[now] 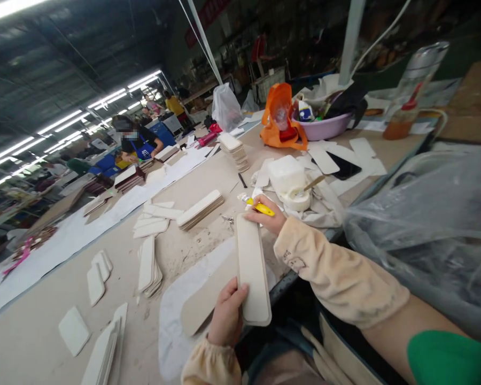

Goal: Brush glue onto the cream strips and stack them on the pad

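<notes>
My left hand (226,315) grips the near end of a long cream panel (251,272) with rounded corners, thumb on top. At its far end is my right hand (269,213), closed around a yellow-handled brush (260,206) whose pale bristles point left; its fingers also touch the panel. The panel is held tilted above the table edge. Beneath it lie a beige board (202,299) and a white sheet (170,321). Beyond my right hand, a white plastic container (288,176) with a stick in its opening lies on crumpled cloth.
Stacks of cream panels (200,208) and loose pieces (74,330) cover the table's left. Toward the back are an orange bag (280,117), a purple basin (324,128), a dark phone (342,166) and a bottle of amber liquid (401,125). Clear plastic sheeting (425,214) hangs right. A co-worker (138,141) works across.
</notes>
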`<state>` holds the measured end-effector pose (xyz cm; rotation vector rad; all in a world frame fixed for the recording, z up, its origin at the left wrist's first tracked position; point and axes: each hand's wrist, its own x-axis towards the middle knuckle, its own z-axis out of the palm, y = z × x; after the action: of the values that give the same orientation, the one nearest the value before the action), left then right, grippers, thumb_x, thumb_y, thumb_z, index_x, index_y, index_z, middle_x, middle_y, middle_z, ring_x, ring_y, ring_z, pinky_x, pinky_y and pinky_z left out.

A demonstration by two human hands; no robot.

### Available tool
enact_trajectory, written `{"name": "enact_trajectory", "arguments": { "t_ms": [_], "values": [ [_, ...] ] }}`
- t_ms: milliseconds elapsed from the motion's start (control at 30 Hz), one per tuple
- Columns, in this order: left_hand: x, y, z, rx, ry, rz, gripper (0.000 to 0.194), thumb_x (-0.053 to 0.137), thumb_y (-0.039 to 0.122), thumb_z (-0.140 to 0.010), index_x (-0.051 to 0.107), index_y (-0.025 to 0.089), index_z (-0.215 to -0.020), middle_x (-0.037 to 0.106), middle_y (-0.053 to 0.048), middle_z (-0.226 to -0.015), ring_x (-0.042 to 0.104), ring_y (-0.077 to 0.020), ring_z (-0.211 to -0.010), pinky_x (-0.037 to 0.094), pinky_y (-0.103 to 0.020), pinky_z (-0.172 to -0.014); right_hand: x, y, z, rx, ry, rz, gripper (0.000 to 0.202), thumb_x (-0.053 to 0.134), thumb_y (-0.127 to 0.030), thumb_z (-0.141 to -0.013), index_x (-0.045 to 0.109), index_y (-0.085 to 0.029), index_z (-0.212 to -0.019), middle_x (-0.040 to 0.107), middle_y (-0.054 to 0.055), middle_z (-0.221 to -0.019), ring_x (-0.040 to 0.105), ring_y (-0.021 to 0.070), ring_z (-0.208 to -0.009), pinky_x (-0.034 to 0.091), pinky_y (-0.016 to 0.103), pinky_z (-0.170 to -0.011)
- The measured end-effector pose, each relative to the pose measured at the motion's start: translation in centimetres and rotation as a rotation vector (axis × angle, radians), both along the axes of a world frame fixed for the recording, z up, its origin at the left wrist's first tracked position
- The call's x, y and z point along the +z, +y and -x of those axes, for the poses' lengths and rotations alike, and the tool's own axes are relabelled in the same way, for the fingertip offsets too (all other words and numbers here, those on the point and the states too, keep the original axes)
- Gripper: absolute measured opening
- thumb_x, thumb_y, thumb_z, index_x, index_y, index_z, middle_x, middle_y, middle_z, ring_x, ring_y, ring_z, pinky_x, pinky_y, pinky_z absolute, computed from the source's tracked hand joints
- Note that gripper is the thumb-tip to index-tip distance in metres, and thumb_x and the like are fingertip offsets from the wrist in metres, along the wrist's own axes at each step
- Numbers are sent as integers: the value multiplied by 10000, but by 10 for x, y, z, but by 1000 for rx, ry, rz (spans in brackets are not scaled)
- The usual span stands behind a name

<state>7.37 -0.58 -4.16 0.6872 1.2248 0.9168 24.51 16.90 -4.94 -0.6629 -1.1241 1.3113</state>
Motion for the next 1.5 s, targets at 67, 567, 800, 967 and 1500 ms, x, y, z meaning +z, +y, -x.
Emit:
{"name": "enact_trajectory", "arguments": {
  "t_ms": [67, 567, 800, 967, 1500],
  "values": [
    [-1, -3, -14, 33, -89, 25, 405, 698, 364, -754, 683, 119, -1075, 737, -97, -906, 672, -221, -824, 512, -289, -702, -7, 5, -6, -11, -36, 16, 419, 764, -364, -623, 419, -234, -821, 426, -94, -621, 386, 93, -568, 310, 226, -550],
    [-11, -19, -34, -62, -61, 104, 429, 714, 283, -751, 621, 162, -1152, 710, -96, -1041, 682, -224, -861, 572, -299, -690, -12, 11, -20, -103, -89, 66, 395, 750, -349, -598, 451, -221, -822, 476, -85, -646, 419, 89, -577, 322, 222, -557],
    [-15, -26, -30, -48, -101, 123, 448, 721, 276, -736, 627, 161, -1158, 703, -116, -1064, 685, -246, -875, 571, -338, -727, -11, 8, -18, -51, -94, 62, 397, 754, -368, -615, 443, -229, -819, 460, -101, -606, 404, 85, -541, 302, 218, -529],
    [-20, -28, -23, -68, -118, 83, 423, 692, 281, -762, 631, 161, -1163, 708, -120, -1047, 683, -240, -860, 567, -323, -713, -12, 9, -14, -11, -82, 56, 409, 757, -375, -627, 424, -237, -821, 440, -112, -582, 375, 81, -519, 289, 216, -519],
    [-23, -30, -17, -95, -161, 83, 416, 712, 291, -738, 652, 163, -1129, 722, -111, -1010, 690, -257, -888, 572, -312, -706, -14, 8, -9, -34, -132, 37, 395, 758, -375, -616, 439, -236, -805, 451, -94, -594, 394, 96, -541, 317, 225, -533]
  ]
}}
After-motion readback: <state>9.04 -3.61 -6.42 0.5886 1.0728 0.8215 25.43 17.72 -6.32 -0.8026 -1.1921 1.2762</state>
